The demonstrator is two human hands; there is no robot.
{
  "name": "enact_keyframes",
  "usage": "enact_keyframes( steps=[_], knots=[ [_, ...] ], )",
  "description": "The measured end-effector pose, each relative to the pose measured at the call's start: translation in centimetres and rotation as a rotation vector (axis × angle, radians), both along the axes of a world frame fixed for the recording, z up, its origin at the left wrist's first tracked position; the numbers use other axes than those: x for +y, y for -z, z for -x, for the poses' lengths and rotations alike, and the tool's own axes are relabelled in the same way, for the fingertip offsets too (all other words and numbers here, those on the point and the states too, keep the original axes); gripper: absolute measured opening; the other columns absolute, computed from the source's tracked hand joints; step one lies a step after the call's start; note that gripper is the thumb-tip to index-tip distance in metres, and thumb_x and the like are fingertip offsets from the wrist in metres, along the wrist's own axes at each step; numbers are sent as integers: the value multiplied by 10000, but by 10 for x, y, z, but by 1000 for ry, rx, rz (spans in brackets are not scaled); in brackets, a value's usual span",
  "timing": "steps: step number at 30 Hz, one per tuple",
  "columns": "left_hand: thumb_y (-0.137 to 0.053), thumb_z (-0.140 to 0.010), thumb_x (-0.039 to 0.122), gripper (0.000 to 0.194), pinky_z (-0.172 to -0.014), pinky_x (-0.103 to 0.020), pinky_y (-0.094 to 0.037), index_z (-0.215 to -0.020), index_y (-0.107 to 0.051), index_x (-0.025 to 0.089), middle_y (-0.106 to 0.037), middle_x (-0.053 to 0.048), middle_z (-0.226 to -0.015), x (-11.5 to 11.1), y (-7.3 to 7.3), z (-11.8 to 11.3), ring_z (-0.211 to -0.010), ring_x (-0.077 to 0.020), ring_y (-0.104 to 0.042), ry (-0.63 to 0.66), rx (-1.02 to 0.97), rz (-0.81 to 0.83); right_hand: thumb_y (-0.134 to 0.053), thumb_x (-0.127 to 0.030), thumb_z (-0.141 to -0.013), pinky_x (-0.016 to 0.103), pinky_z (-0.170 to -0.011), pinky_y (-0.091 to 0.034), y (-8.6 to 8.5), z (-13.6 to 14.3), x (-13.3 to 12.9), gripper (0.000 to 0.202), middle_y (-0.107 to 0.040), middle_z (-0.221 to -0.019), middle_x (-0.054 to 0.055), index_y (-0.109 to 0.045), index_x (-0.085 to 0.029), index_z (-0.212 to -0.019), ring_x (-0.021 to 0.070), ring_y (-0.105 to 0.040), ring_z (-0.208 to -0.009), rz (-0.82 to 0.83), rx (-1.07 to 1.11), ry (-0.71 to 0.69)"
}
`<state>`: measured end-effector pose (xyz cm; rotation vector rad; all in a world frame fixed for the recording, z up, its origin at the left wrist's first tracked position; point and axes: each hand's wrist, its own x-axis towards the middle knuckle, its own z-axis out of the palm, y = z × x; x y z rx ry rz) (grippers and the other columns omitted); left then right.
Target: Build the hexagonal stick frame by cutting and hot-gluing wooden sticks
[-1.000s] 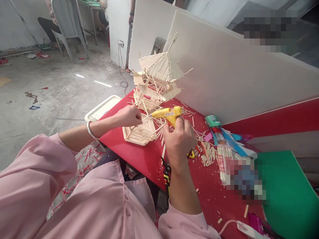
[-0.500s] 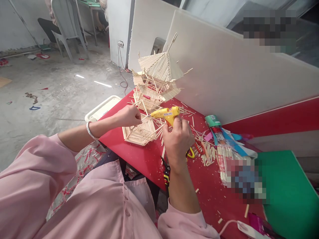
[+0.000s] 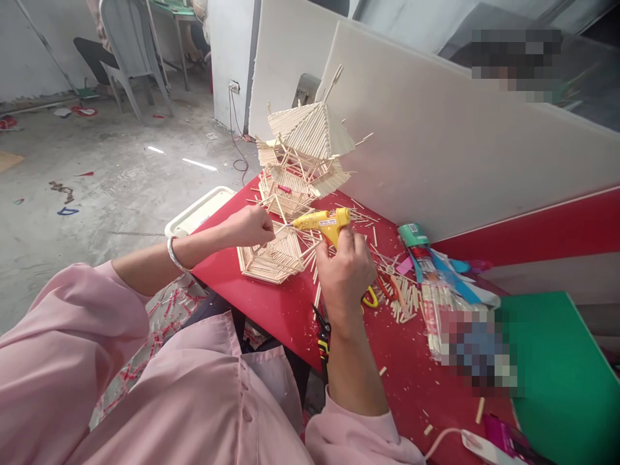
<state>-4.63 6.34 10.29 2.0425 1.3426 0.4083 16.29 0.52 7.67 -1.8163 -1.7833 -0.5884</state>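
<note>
Room to pass: ctr, over red desk btwn its near edge & the hex. stick panel; also lower R, btwn R forearm & green board. In the way: L hand, glue gun & R hand across ctr; stick tower upper ctr; white board walling off upper R; loose sticks & wrapped bundle R of ctr; cutters below ctr.

smooth plastic glue gun, matt wooden stick panel
</note>
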Motion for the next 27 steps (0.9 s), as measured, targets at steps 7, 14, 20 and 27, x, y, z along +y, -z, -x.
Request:
enact_keyframes(
  steps=[7, 14, 20, 27],
  knots=[
    [-544, -642, 164, 148, -506, -239, -344, -546, -656, 147, -629, -11, -552, -1, 0, 0, -528, -97, -502, 0, 6, -19, -486, -252, -896, 381, -702, -499, 0, -1, 0, 345, -644, -957, 154, -632, -94, -1166, 260, -610, -859, 30, 34, -5],
    [-564, -665, 197, 169, -528, -237, -356, -632, -718, 134, -662, -23, -596, -2, 0, 1, -563, -102, -534, -4, -5, -28, -486, -259, -897, 356, -680, -479, -2, -2, -1, 346, -637, -939, 142, -635, -100, -1165, 250, -607, -840, 39, 37, 2],
    [-580, -657, 194, 151, -532, -242, -364, -633, -716, 132, -667, -28, -610, 0, 1, 0, -576, -109, -545, -17, -3, -9, -489, -250, -895, 352, -671, -478, -2, -2, -1, 363, -648, -927, 145, -642, -83, -1179, 254, -618, -837, 53, 19, 25],
    [-585, -648, 192, 129, -503, -246, -328, -559, -664, 143, -607, -12, -548, 1, 0, -1, -534, -96, -489, 0, 26, -19, -471, -238, -898, 351, -677, -473, -2, -1, -1, 346, -648, -923, 150, -648, -89, -1155, 252, -611, -840, 41, 9, -2]
  ],
)
